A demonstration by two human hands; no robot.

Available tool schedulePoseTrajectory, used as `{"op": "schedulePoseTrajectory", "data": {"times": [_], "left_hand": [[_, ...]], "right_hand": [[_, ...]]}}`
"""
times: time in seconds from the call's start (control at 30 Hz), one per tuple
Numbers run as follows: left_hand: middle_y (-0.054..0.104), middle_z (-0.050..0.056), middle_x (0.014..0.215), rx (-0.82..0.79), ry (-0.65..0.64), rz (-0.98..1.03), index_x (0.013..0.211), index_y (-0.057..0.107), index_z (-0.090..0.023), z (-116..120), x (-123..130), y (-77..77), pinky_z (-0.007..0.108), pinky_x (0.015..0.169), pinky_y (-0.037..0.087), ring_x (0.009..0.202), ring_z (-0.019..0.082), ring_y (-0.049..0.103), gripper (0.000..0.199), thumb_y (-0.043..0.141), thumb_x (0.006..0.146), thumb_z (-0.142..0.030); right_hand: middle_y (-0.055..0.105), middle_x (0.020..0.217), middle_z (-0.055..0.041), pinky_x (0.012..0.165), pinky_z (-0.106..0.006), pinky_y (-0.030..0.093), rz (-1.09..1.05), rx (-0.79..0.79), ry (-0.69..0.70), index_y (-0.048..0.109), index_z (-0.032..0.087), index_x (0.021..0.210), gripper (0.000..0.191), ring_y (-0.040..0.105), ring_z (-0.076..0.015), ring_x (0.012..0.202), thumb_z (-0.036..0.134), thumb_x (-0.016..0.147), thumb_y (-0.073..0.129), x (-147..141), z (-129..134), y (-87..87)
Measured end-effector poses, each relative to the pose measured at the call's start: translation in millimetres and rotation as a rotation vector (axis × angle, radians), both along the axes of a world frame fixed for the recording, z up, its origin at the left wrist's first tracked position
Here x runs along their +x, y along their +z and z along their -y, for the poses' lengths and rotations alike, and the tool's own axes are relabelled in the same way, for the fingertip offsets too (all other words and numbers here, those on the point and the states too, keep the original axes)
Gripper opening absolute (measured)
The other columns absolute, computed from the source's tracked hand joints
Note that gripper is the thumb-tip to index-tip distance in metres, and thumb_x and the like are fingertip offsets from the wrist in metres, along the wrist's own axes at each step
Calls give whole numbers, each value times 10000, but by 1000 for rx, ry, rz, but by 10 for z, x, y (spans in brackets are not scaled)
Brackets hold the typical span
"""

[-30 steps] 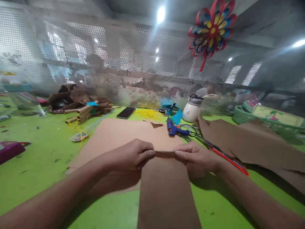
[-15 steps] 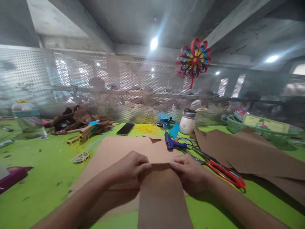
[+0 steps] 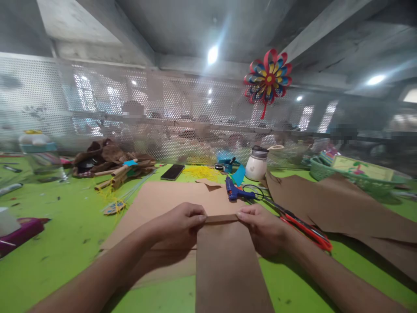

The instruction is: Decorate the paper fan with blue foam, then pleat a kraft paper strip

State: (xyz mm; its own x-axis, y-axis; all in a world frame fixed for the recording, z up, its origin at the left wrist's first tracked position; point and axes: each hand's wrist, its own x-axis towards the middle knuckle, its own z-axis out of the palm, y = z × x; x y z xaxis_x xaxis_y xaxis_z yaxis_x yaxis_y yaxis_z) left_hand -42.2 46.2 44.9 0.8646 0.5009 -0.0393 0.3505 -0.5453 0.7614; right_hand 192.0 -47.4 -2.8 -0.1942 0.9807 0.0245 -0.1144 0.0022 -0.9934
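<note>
A long strip of brown kraft paper stretches from between my hands down past the bottom of the view. Its far end shows a narrow folded edge. My left hand pinches the left corner of that fold, and my right hand pinches the right corner, so the fold is taut between them. Beneath lies a larger kraft paper sheet. Just beyond my right hand rests a blue glue gun. Red-handled scissors lie to the right of that hand, partly hidden by it.
On the green table are a phone, yellow paper shreds, a white jar, brown paper rolls, dark brown paper and a green basket. A purple object sits left. A paper flower hangs above.
The fold at the strip's far end now shows as a flatter, straighter band. My right hand has moved slightly right and up, widening the gap between my hands. The view has shifted a little.
</note>
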Motion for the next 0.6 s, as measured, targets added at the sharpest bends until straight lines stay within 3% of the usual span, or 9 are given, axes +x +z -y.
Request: {"op": "schedulePoseTrajectory", "data": {"times": [0.1, 0.2, 0.3, 0.4, 0.5, 0.6], "left_hand": [[484, -26, 639, -168, -26, 131, 722, 541, -140, -12, -12, 6, 238, 606, 351, 606, 111, 440, 340, 466, 886, -430], [477, -29, 651, -402, -39, 256, 757, 555, -138, 29, 20, -39, 220, 582, 325, 592, 93, 415, 306, 514, 880, -415], [449, -35, 655, -776, -41, 349, 790, 544, -144, 188, 105, -146, 209, 568, 321, 574, 79, 398, 215, 601, 839, -346], [457, -25, 668, -1039, -31, 451, 825, 555, -152, 393, 179, -249, 211, 557, 324, 544, 68, 390, 165, 589, 846, -312], [468, -23, 642, -1099, -31, 448, 816, 571, -147, 503, 211, -298, 206, 556, 336, 533, 61, 408, 169, 610, 831, -310], [543, 5, 689, -864, -10, 305, 851, 593, -148, 481, 226, -310, 241, 580, 415, 577, 98, 507, 252, 608, 824, -398]], "right_hand": [[692, 841, -84, 698, -293, 481, -117, 38, -93, 678, 115, 856, 289, 635, -172, 735, 395, 786, 665, 28, -1, 128], [697, 955, -60, 732, -300, 489, -161, 67, -134, 675, 182, 1005, 301, 645, -175, 795, 321, 742, 715, 29, 41, 238], [696, 996, -43, 761, -335, 501, -125, 19, -29, 617, 258, 1155, 510, 654, -190, 826, 257, 669, 774, -24, 127, 299], [700, 930, -62, 804, -355, 495, 20, 87, 85, 680, 213, 1067, 383, 641, -208, 849, 330, 708, 742, -85, 201, 336], [678, 897, -67, 772, -313, 491, 193, 251, 53, 733, 176, 894, 282, 613, -211, 856, 362, 683, 757, -105, 227, 355], [666, 893, -57, 738, -295, 486, 182, 296, 50, 728, 168, 880, 273, 607, -194, 830, 367, 694, 753, -102, 218, 333]]}}
